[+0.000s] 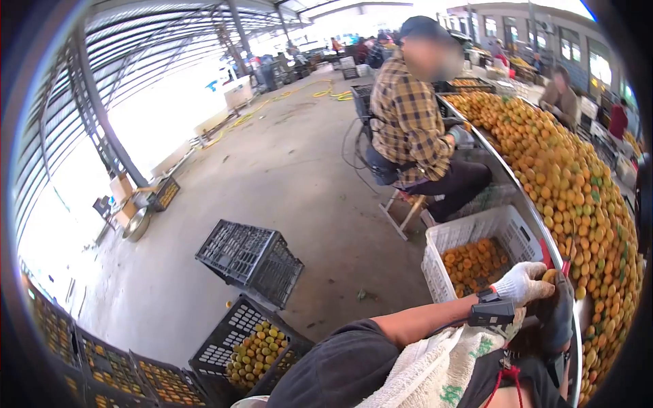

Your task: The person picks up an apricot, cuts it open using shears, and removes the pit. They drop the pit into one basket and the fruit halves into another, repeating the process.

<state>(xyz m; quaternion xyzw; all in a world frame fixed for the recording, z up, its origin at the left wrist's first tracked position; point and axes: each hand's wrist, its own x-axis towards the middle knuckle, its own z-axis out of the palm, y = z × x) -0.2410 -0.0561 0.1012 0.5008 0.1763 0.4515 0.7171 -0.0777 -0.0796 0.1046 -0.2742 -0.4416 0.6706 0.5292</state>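
Note:
My left hand [527, 284], in a white knit glove, is closed around a round orange fruit [549, 275] at the edge of the metal-rimmed table. Close against it is my right hand [559, 313] in a dark glove. Its fingers look curled, but what they hold is hard to make out. Both hands are above my lap, beside a large heap of orange fruit [578, 197]. Just left of the hands stands a white plastic crate [439, 272] with orange fruit [476, 262] in its bottom.
A person in a checked shirt [408, 115] sits on a wooden stool [401, 214] ahead, at the same table. Black crates [248, 262] stand on the concrete floor [272, 163] at left; one black crate [211, 350] near me holds yellowish fruit [258, 350]. Several fruit-filled crates [112, 367] line the lower left.

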